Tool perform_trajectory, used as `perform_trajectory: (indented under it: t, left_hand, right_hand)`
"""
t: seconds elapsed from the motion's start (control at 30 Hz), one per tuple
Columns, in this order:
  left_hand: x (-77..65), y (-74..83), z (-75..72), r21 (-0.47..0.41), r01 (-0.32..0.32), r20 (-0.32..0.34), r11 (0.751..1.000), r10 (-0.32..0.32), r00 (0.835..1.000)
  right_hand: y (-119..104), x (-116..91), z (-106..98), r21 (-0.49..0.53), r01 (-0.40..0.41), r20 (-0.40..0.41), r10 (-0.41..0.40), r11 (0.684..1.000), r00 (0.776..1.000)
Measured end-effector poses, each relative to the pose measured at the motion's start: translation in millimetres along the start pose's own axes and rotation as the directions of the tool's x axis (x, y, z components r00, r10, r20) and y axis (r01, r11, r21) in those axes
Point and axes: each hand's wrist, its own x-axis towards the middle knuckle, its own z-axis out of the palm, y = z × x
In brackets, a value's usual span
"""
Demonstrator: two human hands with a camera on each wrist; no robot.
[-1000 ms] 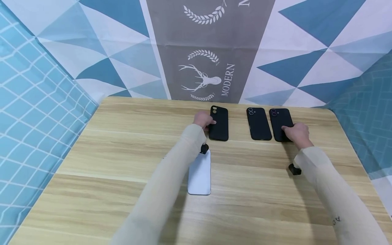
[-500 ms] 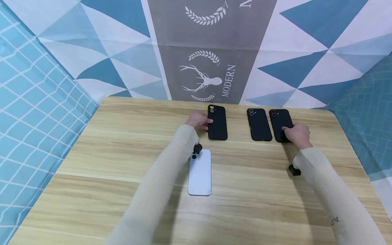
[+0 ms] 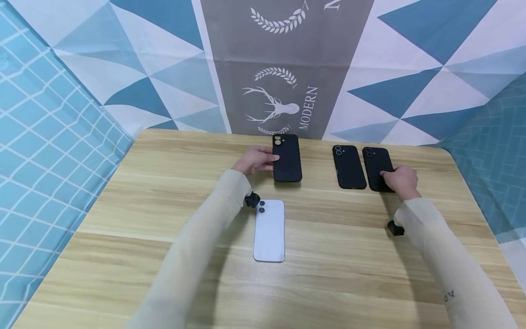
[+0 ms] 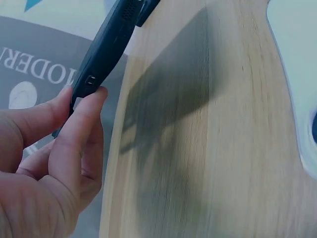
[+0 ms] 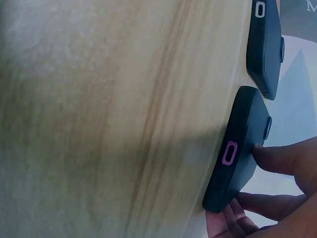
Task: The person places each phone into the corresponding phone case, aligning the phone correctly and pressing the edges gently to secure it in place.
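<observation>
My left hand [image 3: 255,160] pinches the left edge of a black phone case [image 3: 287,160], thumb on its back. Held above the back of the table, the case shows light tabletop colour through its camera cutouts. In the left wrist view the case [image 4: 110,44] appears edge-on between thumb and fingers, its shadow on the wood. My right hand [image 3: 400,179] grips the right edge of a black-cased phone [image 3: 376,164] with purple-ringed lenses. The right wrist view shows its pink-rimmed port opening [image 5: 229,153], with the thumb on the back and fingers at the lower side.
Another black-cased phone [image 3: 349,167] with silver lens rings lies just left of the gripped one. A white phone [image 3: 269,233] lies back up nearer the front, by my left wrist. A patterned cloth [image 3: 283,68] hangs behind the wooden table [image 3: 328,274].
My left hand has moved left and raised the black phone case off the table. The white phone's lenses have come into view. My right hand stays on its phone.
</observation>
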Motion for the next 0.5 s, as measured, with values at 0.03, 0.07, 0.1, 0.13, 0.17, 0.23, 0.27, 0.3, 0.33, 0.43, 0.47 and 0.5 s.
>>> perform_trajectory:
  t: [0.03, 0.07, 0.1, 0.13, 0.17, 0.23, 0.27, 0.3, 0.33, 0.43, 0.47, 0.5]
  left_hand:
    - [-1.4, -0.6, -2.6, -0.001, -0.005, 0.004, 1.0, 0.005, 1.0]
    - [-2.6, -1.4, -5.1, 0.002, -0.01, 0.006, 1.0, 0.01, 1.0]
    - [-3.9, -2.2, -7.7, 0.007, -0.013, 0.008, 1.0, 0.013, 1.0]
    - [-5.0, -3.2, -10.3, 0.01, -0.016, 0.007, 1.0, 0.016, 1.0]
    - [-6.0, -4.2, -12.9, 0.014, -0.021, 0.008, 1.0, 0.02, 1.0]
    - [-8.2, -6.2, -18.1, 0.02, -0.031, 0.011, 0.999, 0.031, 0.999]
    - [-9.3, -6.9, -20.5, 0.019, -0.035, 0.009, 0.999, 0.035, 0.999]
    - [-10.3, -7.5, -22.8, 0.011, -0.037, 0.009, 0.999, 0.037, 0.999]
    - [-11.4, -8.0, -24.8, 0.01, -0.042, 0.011, 0.999, 0.042, 0.999]
    - [-14.8, -8.4, -30.3, 0.008, -0.053, 0.005, 0.999, 0.053, 0.999]
    - [-15.7, -8.3, -31.8, 0.011, -0.057, 0.004, 0.998, 0.057, 0.998]
    - [-16.5, -8.3, -33.4, 0.015, -0.06, 0.003, 0.998, 0.06, 0.998]
  right_hand:
    - [0, 0, 0, -0.003, 0.002, -0.001, -0.002, 1.0, 1.0]
    - [1, -1, 0, -0.003, 0.001, -0.001, -0.001, 1.0, 1.0]
    - [1, -1, 0, -0.001, 0.001, -0.004, -0.001, 1.0, 1.0]
    - [2, -1, 0, 0.001, 0.001, -0.006, -0.001, 1.0, 1.0]
    - [2, -2, 0, 0.002, 0.002, -0.009, -0.002, 1.0, 1.0]
    - [3, -3, 0, 0.007, 0.007, -0.015, -0.007, 1.0, 1.0]
    - [3, -4, 0, 0.013, 0.012, -0.016, -0.011, 1.0, 1.0]
    - [3, -5, 1, 0.02, 0.018, -0.018, -0.017, 1.0, 1.0]
    - [3, -6, 1, 0.031, 0.024, -0.019, -0.024, 0.999, 1.0]
    - [1, -10, 1, 0.064, 0.051, -0.035, -0.048, 0.997, 0.998]
    - [1, -12, 0, 0.072, 0.06, -0.043, -0.057, 0.996, 0.997]
    - [1, -14, 1, 0.082, 0.071, -0.052, -0.067, 0.994, 0.996]
